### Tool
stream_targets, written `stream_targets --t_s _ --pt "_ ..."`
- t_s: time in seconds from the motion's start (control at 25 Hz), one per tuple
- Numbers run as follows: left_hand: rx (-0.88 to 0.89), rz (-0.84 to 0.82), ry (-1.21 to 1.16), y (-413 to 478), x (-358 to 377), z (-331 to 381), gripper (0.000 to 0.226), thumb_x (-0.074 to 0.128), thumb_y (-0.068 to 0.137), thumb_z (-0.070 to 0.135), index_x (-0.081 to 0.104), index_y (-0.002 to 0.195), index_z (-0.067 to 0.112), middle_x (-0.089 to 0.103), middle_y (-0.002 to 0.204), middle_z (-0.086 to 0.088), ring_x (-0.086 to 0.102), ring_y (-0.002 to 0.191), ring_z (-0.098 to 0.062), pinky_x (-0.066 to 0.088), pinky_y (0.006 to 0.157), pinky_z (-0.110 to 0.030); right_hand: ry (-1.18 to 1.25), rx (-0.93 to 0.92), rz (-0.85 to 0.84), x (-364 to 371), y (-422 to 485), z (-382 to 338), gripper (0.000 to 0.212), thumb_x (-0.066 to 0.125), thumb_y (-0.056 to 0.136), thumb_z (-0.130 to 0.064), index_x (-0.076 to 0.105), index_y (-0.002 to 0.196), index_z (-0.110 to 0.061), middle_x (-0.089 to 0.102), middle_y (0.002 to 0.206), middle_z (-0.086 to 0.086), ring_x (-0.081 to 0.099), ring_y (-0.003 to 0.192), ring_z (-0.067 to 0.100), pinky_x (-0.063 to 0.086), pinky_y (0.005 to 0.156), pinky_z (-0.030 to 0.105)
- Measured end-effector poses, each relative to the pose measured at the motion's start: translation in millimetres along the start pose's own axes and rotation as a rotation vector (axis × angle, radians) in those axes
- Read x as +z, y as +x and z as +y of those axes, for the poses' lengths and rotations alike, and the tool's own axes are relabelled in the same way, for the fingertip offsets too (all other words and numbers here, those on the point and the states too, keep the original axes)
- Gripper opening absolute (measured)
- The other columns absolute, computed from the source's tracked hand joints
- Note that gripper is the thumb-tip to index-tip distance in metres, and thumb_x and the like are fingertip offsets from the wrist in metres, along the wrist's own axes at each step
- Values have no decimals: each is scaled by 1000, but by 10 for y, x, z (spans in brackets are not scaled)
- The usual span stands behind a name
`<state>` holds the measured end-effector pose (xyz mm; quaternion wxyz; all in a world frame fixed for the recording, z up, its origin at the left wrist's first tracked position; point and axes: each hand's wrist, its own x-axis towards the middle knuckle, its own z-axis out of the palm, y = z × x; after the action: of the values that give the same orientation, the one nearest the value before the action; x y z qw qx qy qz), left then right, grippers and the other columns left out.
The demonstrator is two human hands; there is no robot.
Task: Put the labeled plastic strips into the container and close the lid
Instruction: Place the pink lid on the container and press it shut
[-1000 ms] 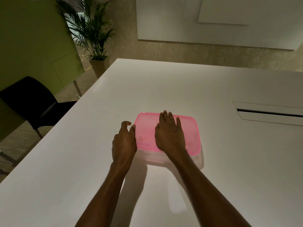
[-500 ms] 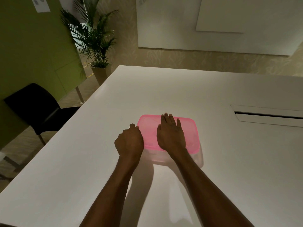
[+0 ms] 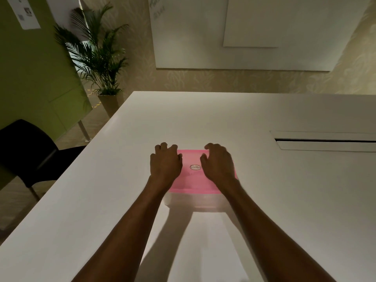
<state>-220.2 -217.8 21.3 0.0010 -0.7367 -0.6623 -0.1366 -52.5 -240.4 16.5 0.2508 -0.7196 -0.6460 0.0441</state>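
Head view: both hands, left (image 3: pixel 165 164) and right (image 3: pixel 218 164), press curled fingers (image 3: pixel 162 146) on the smooth pink lid (image 3: pixel 193 180) of a clear box (image 3: pixel 195 202); white counter (image 3: pixel 264 190), leafy plant (image 3: pixel 97 55).

A large white table (image 3: pixel 203 123) fills the middle and the lower part of the view; a long narrow slot (image 3: pixel 325 141) is cut in its top at 3 o'clock. At 12 o'clock stands a beige patterned wall (image 3: pixel 223 82) with white boards (image 3: pixel 264 31) on it. At 11 o'clock a potted palm (image 3: pixel 97 64) stands on the floor. A green wall (image 3: pixel 30 78) with a paper sheet (image 3: pixel 24 13) is at 10 o'clock, and a black chair (image 3: pixel 28 153) at 9 o'clock. The light is dim and warm.
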Motion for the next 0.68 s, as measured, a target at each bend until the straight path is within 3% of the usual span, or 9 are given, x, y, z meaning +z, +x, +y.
stream_targets --t_s 0.16,0.24,0.32,0.48,0.68 --pt "26 -74 -58 269 23 -95 38 46 106 39 66 111 7 63 113 -15 58 113 -35 49 81 -42 -40 178 -116 -124 242 318 34 47 104 -35 63 120 -9 66 122 13 61 117 34 52 96 42" --pt "52 -148 -86 425 49 -139 41 44 106 40 58 88 5 65 100 -15 63 104 -37 47 74 -39 20 224 -162 -121 401 404 38 46 104 -39 66 110 -7 69 118 14 64 111 35 53 92 41" --pt "9 -200 -131 596 53 -172 43 43 106 42 50 81 8 67 101 -17 64 97 -37 45 72 -36 33 242 -213 -107 571 432 48 43 105 -45 66 109 -2 69 118 18 65 111 38 52 93 41" --pt "-73 -289 -209 864 99 -230 52 43 103 51 58 90 3 68 109 -19 61 89 -33 50 78 -39 3 278 -315 -59 804 450 62 39 105 -55 64 120 -1 66 128 21 63 119 38 52 101 44" --pt "-98 -239 -178 973 293 -205 59 36 102 60 61 112 7 67 118 -15 65 107 -37 44 83 -39 -16 295 -366 46 932 499 74 27 104 -64 59 134 -5 62 138 19 60 127 38 47 106 46"
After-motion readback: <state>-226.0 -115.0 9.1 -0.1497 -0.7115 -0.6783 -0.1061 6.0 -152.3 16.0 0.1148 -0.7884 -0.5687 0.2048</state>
